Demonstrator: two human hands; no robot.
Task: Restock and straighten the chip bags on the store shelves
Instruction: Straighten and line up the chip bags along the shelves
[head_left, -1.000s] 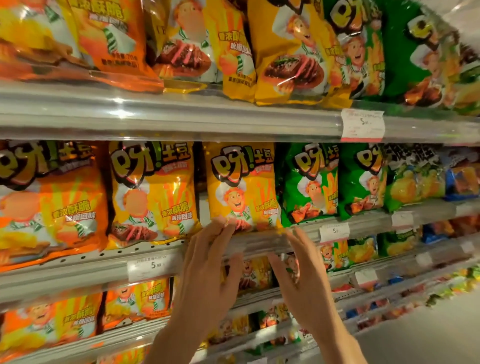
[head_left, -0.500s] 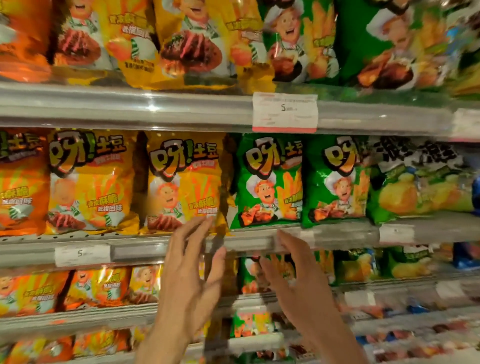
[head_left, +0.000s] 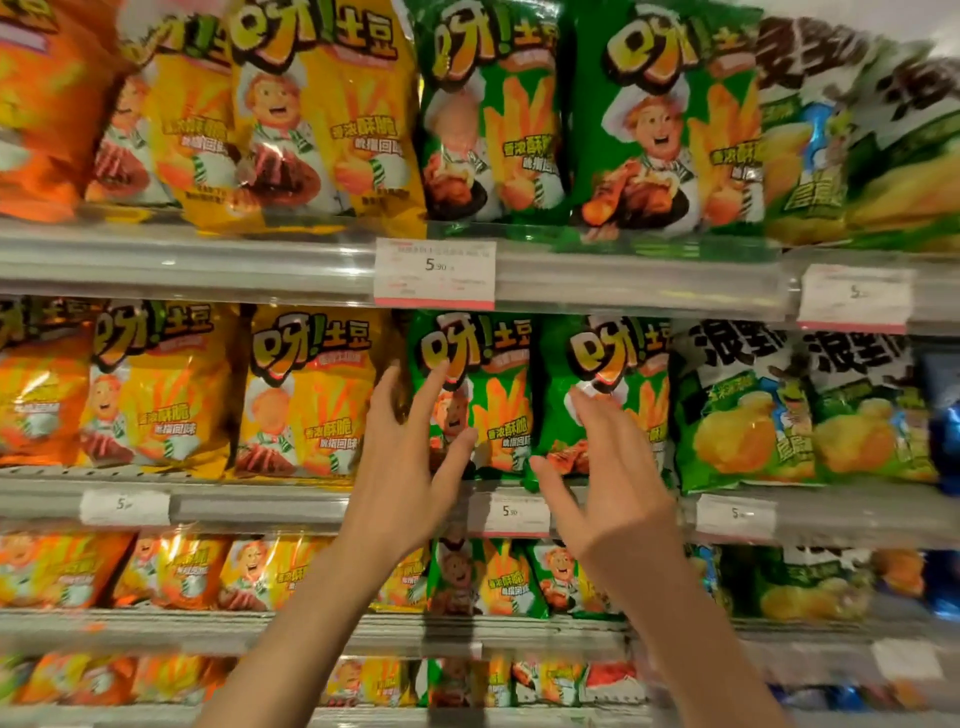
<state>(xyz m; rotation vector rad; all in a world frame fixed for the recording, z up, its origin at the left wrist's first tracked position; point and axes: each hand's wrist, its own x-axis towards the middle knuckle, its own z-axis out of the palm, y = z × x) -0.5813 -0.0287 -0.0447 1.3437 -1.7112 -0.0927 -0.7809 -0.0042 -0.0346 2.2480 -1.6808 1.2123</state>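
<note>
Green glossy foil chip bag (head_left: 470, 395) upright, frame centre | left hand (head_left: 410, 457) nearer, fingers spread at its left edge | right hand (head_left: 608, 467) released, grasping nothing, before neighbouring green bag (head_left: 605, 395)

Green chip bags (head_left: 470, 395) stood upright on the middle shelf (head_left: 260, 501), side by side. Yellow bags (head_left: 311, 389) stood left of them, touching. More bags filled the shelves above and below.
</note>
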